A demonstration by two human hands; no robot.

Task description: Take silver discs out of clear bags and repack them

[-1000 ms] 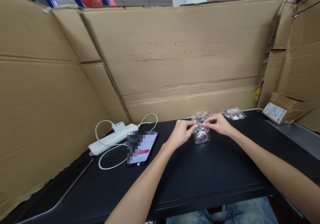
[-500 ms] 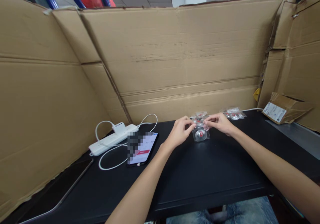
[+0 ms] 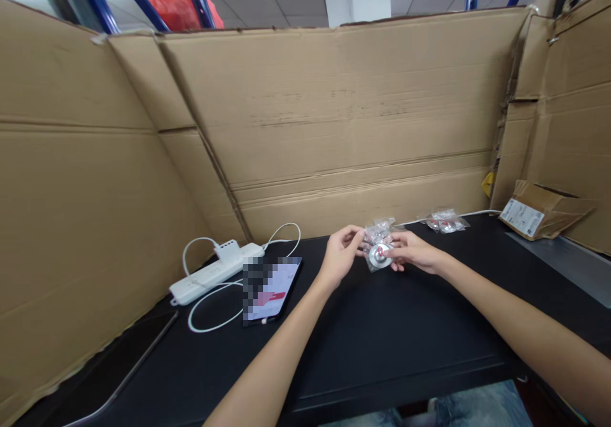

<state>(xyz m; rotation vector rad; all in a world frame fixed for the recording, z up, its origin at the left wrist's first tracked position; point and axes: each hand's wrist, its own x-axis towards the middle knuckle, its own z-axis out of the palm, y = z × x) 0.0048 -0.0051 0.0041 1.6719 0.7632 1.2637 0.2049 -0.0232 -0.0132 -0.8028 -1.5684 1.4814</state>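
A round silver disc with a red mark (image 3: 379, 258), in a small clear plastic bag, is between my hands above the black table. My right hand (image 3: 411, 251) closes on the disc, with its thumb over the front near the red mark. At the bag's upper left edge, my left hand (image 3: 342, 252) pinches the clear plastic between thumb and fingers. Just behind the fingers lie more clear bags (image 3: 382, 226) with shiny contents, partly hidden by my hands. What kind of part the disc is, I cannot tell.
More bagged shiny pieces (image 3: 446, 221) lie to the right, near an opened brown paper package (image 3: 544, 209). On the left are a white power strip (image 3: 217, 273) with cables, a lit phone (image 3: 277, 290) and a dark tablet-like slab (image 3: 109, 363). Cardboard walls (image 3: 344, 121) enclose the table.
The bagged disc has come up off the table and tilted. My right hand has shifted from the bag's upper edge onto the disc, while my left hand still pinches the plastic.
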